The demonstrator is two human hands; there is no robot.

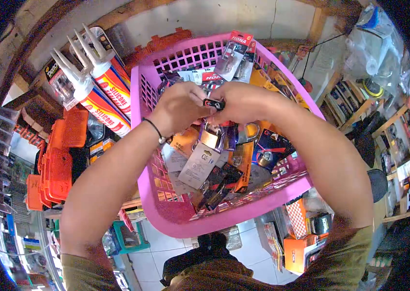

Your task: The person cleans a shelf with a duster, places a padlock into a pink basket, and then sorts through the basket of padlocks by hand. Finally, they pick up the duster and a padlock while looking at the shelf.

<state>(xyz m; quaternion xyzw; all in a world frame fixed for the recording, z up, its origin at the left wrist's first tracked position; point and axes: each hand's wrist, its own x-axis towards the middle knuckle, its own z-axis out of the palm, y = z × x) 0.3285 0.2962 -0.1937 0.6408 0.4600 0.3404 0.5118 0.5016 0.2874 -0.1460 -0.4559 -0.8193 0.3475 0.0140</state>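
Note:
My left hand (180,107) and my right hand (245,104) meet above a pink plastic basket (180,228). Between their closed fingers is a small black package (213,104) with a red and white logo; most of it is hidden by the fingers. Just below them a brass padlock (211,136) shows among the packs. A white card (198,167) with a hang hole lies nearer to me. To the right of it are an orange pack (245,165) and a dark blue pack with a round lock (265,157).
Blister packs (232,56) stick up at the basket's far rim. Silicone tubes (108,104) stand left of the basket, beside orange plastic cases (58,160). Wooden shelves (355,109) with boxed goods are on the right. An orange box (298,252) sits below the basket, near the tiled floor (258,252).

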